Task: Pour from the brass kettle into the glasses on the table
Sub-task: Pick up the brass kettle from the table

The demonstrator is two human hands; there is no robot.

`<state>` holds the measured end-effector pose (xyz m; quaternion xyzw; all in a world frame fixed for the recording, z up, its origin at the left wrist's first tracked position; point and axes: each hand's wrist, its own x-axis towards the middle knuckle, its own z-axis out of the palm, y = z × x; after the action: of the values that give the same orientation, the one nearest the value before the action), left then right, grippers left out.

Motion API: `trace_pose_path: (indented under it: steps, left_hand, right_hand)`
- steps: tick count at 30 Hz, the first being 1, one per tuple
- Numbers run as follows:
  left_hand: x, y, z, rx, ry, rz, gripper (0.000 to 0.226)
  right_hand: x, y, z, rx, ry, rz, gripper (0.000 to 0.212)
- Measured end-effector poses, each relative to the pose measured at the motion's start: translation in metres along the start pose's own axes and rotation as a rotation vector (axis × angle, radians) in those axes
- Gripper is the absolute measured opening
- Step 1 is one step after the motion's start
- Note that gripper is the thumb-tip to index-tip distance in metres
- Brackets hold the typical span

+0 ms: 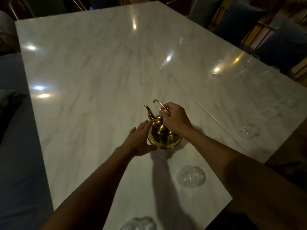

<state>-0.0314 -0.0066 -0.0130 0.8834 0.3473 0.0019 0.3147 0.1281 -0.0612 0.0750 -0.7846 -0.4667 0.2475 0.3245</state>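
Clear glass, nearest: one glass (138, 223) at the bottom edge of the view, cut off by the frame, standing on the worktop (93, 67).
Second glass (191, 175): a little farther in, right of the left forearm, standing apart from the kettle.
Left hand (138, 140): open, fingers stretched flat, palm against the left flank of the brass kettle (163, 133).
Brass kettle: sits on the worktop between the two hands, spout pointing away from the person.
Right hand (176, 119): closed around the thin wire handle (160, 105) above the lid.
Glasses along the right edge: one (249, 129) near the right forearm, another (270, 112) beyond it; farther ones too faint to count.
Worktop: pale marble with grey veins, glossy, dotted with lamp reflections.
Far side: dark chairs (240, 19) beyond the worktop.
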Motion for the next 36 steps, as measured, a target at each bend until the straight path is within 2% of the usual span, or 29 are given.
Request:
trace_pose_path:
  steps: [3, 8, 12, 16, 24, 32, 36]
  left_hand:
    - [-0.028, 0.006, -0.014, -0.030, 0.060, 0.061, 0.116]
    - [-0.087, 0.012, -0.031, -0.096, 0.220, 0.187, 0.120]
    - [-0.143, 0.012, -0.036, -0.100, 0.261, 0.296, 0.122]
    - [-0.203, 0.020, -0.037, -0.106, 0.218, 0.378, 0.118]
    - [-0.307, 0.038, -0.012, -0.235, 0.075, 0.455, 0.107]
    - [-0.368, 0.037, 0.045, -0.329, -0.046, 0.448, 0.108]
    - [-0.388, 0.035, 0.066, -0.300, -0.076, 0.414, 0.098]
  right_hand:
    - [-0.022, -0.030, -0.008, 0.004, 0.030, -0.066, 0.020]
    - [-0.080, -0.082, -0.016, -0.014, 0.089, -0.176, 0.042]
    - [-0.142, -0.117, -0.017, -0.057, 0.176, -0.238, 0.046]
    - [-0.209, -0.138, -0.012, -0.084, 0.282, -0.230, 0.045]
    - [-0.331, -0.151, 0.008, -0.101, 0.369, -0.111, 0.043]
    - [-0.404, -0.131, 0.035, -0.114, 0.333, 0.016, 0.043]
    - [-0.426, -0.115, 0.052, -0.131, 0.293, 0.065, 0.041]
